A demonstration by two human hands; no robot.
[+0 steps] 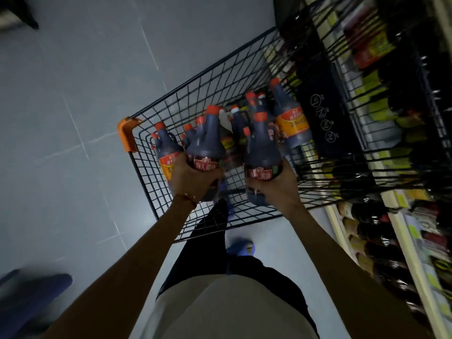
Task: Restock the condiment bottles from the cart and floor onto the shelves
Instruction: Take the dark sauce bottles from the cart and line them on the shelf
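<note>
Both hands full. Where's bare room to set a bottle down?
Bare mesh at the black wire cart's near end, just below the two held bottles. Grey tile floor left of the cart is open. Crowded: red-capped dark sauce bottles fill the cart's middle; the shelves on the right look packed.

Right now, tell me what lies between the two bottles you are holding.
Head view: between the left-hand bottle and the right-hand bottle, more red-capped bottles sit in the cart, with its wire mesh below them.
</note>
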